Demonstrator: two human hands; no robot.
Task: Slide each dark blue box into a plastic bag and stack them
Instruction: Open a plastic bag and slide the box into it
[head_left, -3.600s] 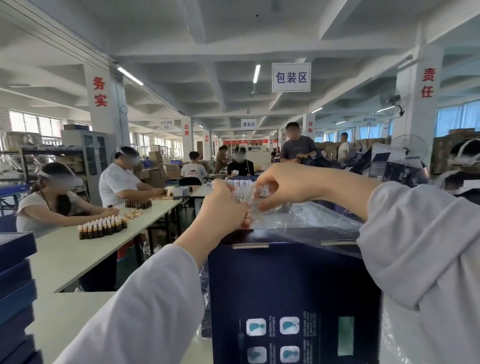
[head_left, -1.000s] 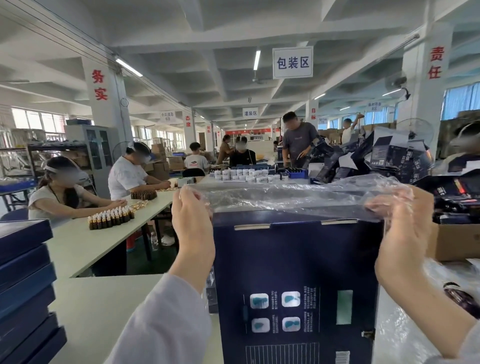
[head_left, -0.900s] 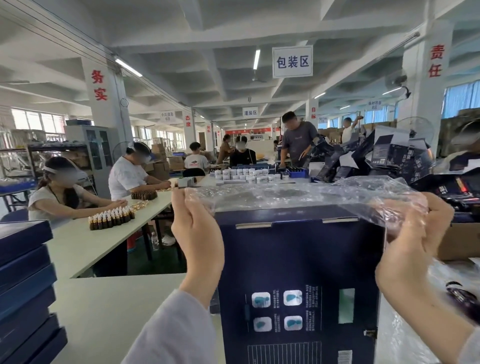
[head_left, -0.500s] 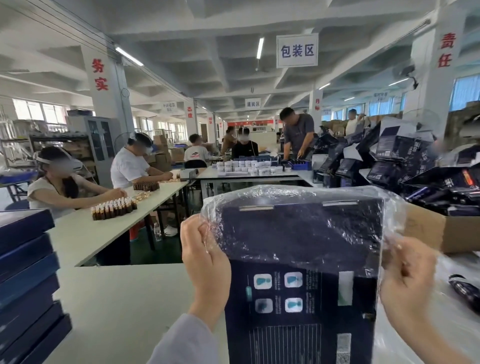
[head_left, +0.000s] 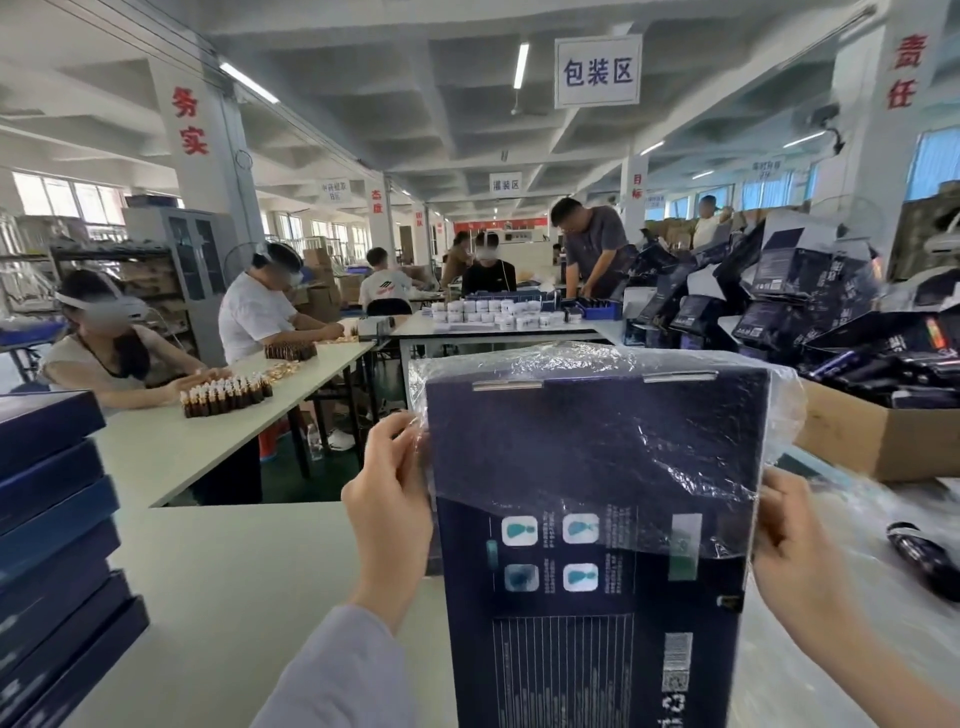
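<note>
Head view: a worker's two hands hold a clear plastic bag (head_left: 592, 358) over a dark blue box (head_left: 597, 613), which is upright above the pale tabletop (head_left: 234, 571) in a packing hall. The left hand (head_left: 387, 512) pinches the film at the box's left edge between thumb and fingers (head_left: 387, 447). The right hand (head_left: 795, 551) grips the bag's open rim at the right edge, its fingers (head_left: 779, 512) curled round the plastic. The bag caps the top of the box and reaches about as far as the pale icons on its printed face. The lower part, with its barcode, is bare, and the foot of the box runs out of frame. On this showing the box is only partly bagged: the film has yet to go the rest of the way down, and the box is not yet stacked. A stack of dark blue boxes (head_left: 47, 545) stands at the tabletop's left side, well apart from the hands; whether those are bagged cannot be told. A cardboard carton (head_left: 857, 441) of loose dark packs sits to the right.
</note>
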